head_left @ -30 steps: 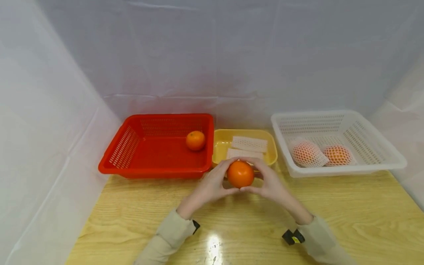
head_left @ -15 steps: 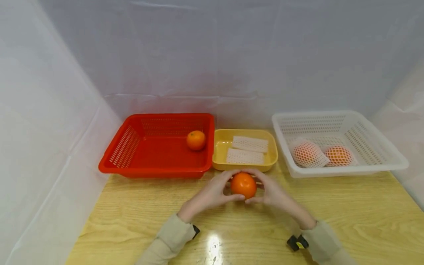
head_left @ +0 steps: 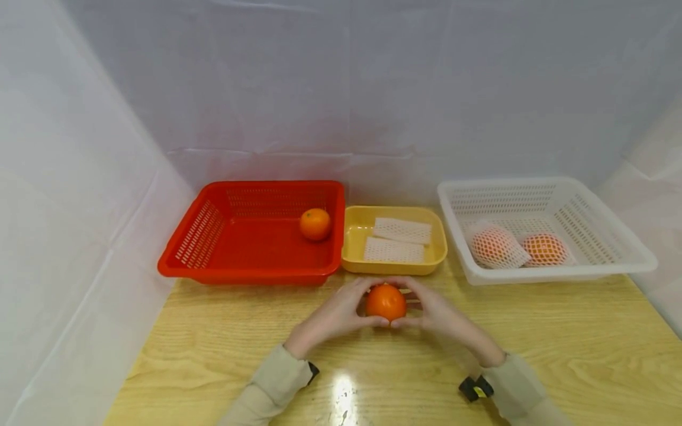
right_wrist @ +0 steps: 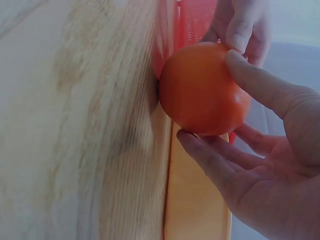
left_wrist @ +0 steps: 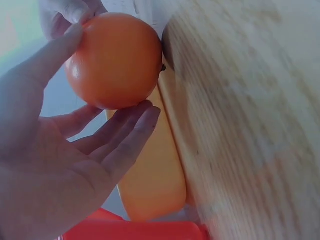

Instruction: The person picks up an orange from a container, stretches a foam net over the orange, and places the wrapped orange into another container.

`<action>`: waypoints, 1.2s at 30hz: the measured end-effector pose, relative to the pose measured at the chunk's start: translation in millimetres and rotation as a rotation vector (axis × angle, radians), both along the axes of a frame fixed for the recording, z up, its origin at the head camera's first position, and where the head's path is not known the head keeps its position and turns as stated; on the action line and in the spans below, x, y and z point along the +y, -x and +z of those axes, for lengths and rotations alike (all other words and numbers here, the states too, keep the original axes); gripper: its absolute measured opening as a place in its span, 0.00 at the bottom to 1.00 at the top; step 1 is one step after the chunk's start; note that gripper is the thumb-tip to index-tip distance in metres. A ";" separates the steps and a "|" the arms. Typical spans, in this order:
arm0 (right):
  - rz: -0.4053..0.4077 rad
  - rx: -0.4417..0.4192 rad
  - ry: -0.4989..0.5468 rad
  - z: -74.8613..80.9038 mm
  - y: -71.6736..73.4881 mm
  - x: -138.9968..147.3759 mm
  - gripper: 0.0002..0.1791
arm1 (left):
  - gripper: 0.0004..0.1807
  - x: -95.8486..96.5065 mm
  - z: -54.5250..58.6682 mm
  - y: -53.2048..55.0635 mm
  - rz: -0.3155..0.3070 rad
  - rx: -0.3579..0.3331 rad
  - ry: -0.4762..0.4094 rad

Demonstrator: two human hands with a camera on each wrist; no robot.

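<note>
A smooth, shiny orange (head_left: 386, 302) is held between both hands, low over the wooden table in front of the yellow tray (head_left: 357, 266). On its left side the left hand (head_left: 341, 309) grips it with thumb in front and fingers behind. The right hand (head_left: 438, 310) mirrors this on the right, and the two thumbs nearly meet. In the left wrist view a small dark stem nub shows on the side of the orange (left_wrist: 117, 60) facing the table. The right wrist view shows the orange (right_wrist: 202, 90) close to the tabletop, fingers curved along it.
A red basket (head_left: 256, 276) at left holds another orange (head_left: 315, 225). Inside the yellow tray lie white foam net sleeves (head_left: 394, 251). The white basket (head_left: 559, 275) at right contains two net-wrapped fruits (head_left: 544, 249). White sheeting (head_left: 394, 89) stands behind and at the sides.
Both hands have drawn the orange back from the yellow tray's front and lowered it toward the table, uncovering the near foam sleeve. In the last half second it shifted slightly left.
</note>
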State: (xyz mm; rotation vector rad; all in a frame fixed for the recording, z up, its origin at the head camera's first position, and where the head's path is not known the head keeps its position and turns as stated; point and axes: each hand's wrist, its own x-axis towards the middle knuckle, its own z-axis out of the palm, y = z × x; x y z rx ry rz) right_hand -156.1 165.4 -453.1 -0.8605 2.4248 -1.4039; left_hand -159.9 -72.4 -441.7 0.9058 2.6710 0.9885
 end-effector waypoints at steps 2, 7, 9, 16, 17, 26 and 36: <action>0.010 -0.011 0.005 0.1 -0.1 0.3 0.42 | 0.40 -1.1 0.2 0.3 -0.013 -0.008 -0.009; 0.035 -0.037 0.008 0.4 -0.9 1.4 0.41 | 0.39 -3.1 0.2 0.3 -0.041 -0.021 -0.030; 0.038 -0.036 0.002 0.4 -1.3 2.0 0.41 | 0.38 -3.8 -0.9 0.2 -0.045 -0.023 -0.033; 0.047 -0.036 -0.018 -0.7 -1.2 2.8 0.40 | 0.39 -5.0 -4.2 0.4 -0.036 -0.029 -0.039; 0.050 -0.032 -0.023 0.0 -0.8 3.1 0.40 | 0.39 -5.1 -4.2 0.4 -0.034 -0.030 -0.039; -0.080 0.215 -0.005 31.5 23.3 7.3 0.20 | 0.41 -6.9 -4.2 0.8 -0.026 -0.041 -0.002; -0.437 0.526 -0.253 39.0 72.2 2.8 0.15 | 0.41 -6.6 -4.4 0.1 -0.024 -0.066 -0.019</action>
